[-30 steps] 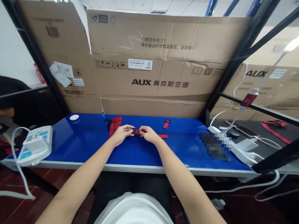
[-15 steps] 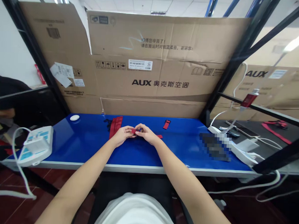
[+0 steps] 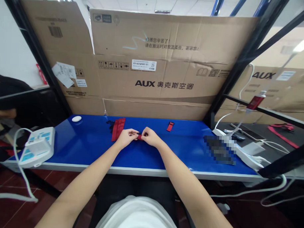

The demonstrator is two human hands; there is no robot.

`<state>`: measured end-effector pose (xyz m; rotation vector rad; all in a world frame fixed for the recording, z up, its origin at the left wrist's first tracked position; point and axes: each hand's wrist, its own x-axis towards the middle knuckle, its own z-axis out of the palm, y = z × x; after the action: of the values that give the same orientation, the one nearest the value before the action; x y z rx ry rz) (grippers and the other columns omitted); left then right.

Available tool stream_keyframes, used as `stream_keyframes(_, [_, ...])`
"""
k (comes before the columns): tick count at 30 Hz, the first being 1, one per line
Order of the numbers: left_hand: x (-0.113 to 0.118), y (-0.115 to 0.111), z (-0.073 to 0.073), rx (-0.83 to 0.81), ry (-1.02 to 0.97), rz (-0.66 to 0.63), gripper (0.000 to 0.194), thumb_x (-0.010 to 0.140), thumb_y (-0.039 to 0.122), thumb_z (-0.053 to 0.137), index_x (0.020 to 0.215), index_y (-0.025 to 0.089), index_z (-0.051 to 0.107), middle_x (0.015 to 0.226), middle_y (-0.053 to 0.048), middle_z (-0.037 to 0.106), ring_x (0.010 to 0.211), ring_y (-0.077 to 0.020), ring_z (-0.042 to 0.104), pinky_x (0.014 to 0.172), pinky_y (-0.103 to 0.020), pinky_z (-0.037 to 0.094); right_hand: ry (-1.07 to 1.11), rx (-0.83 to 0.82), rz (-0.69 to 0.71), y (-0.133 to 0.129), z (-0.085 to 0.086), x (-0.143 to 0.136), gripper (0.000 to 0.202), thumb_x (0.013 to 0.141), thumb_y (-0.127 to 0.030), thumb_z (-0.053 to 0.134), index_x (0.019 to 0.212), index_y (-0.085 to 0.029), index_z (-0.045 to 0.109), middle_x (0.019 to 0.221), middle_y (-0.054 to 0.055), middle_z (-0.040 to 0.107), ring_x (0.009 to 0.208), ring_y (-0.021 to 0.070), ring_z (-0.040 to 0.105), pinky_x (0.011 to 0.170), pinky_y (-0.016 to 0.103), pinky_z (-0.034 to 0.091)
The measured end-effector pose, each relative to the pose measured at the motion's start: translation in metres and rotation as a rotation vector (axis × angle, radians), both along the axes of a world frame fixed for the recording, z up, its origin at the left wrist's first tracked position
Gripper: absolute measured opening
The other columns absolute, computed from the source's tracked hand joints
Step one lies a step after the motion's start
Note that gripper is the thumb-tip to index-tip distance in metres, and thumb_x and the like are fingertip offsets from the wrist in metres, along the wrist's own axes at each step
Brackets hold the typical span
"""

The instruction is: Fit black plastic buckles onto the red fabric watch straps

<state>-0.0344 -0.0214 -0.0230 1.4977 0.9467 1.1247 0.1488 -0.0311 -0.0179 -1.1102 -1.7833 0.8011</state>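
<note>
Between my two hands is a small piece of red strap (image 3: 139, 137), mostly covered by the fingers. My left hand (image 3: 127, 138) pinches its left end. My right hand (image 3: 150, 137) is closed on its right end, with thumb and fingertips pressed together. Just left of my left hand lie several red straps (image 3: 118, 128) side by side, with a heap of small black pieces (image 3: 111, 126) against their left edge. Farther back to the right, a short red strap with a black buckle (image 3: 170, 126) rests apart on the blue table (image 3: 91, 151).
A white power strip (image 3: 38, 146) with a plug and cable stands at the table's left end. A white round object (image 3: 76, 119) lies behind it. At right are a blurred dark item (image 3: 219, 149) and another power strip (image 3: 247, 157). A cardboard wall (image 3: 152, 104) closes off the back.
The red piece has turned and sits lower between my fingers. Its red end that stuck out beneath my right hand no longer shows. Both hands stay close together.
</note>
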Motion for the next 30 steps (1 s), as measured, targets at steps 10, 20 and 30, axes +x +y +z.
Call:
stream_keyframes(10, [-0.001, -0.001, 0.002, 0.099, 0.028, -0.052, 0.034, 0.067, 0.038, 0.079, 0.089, 0.012, 0.073, 0.083, -0.008, 0.073, 0.073, -0.0219, 0.07, 0.072, -0.039, 0.06, -0.011, 0.045, -0.082, -0.001, -0.004, -0.009, 0.014, 0.07, -0.024, 0.065, 0.061, -0.018, 0.055, 0.07, -0.001, 0.054, 0.06, 0.0109, 0.05, 0.059, 0.025, 0.041])
stream_keyframes(20, [-0.007, 0.001, -0.001, 0.052, -0.047, -0.188, 0.037, 0.07, 0.038, 0.079, 0.098, 0.015, 0.071, 0.093, -0.008, 0.073, 0.082, -0.0196, 0.068, 0.075, -0.036, 0.057, -0.178, 0.16, -0.241, 0.011, -0.008, 0.016, 0.036, 0.075, -0.01, 0.056, 0.108, -0.022, 0.064, 0.111, 0.009, 0.057, 0.104, 0.0232, 0.054, 0.09, 0.04, 0.043])
stream_keyframes(30, [-0.021, 0.018, -0.002, -0.006, -0.083, 0.165, 0.038, 0.057, 0.029, 0.087, 0.088, 0.013, 0.073, 0.074, -0.006, 0.071, 0.065, -0.0166, 0.065, 0.068, -0.032, 0.055, -0.332, 0.0, -0.416, 0.021, -0.015, 0.03, 0.004, 0.077, -0.021, 0.065, 0.075, -0.018, 0.066, 0.079, 0.007, 0.064, 0.079, 0.0204, 0.059, 0.073, 0.032, 0.045])
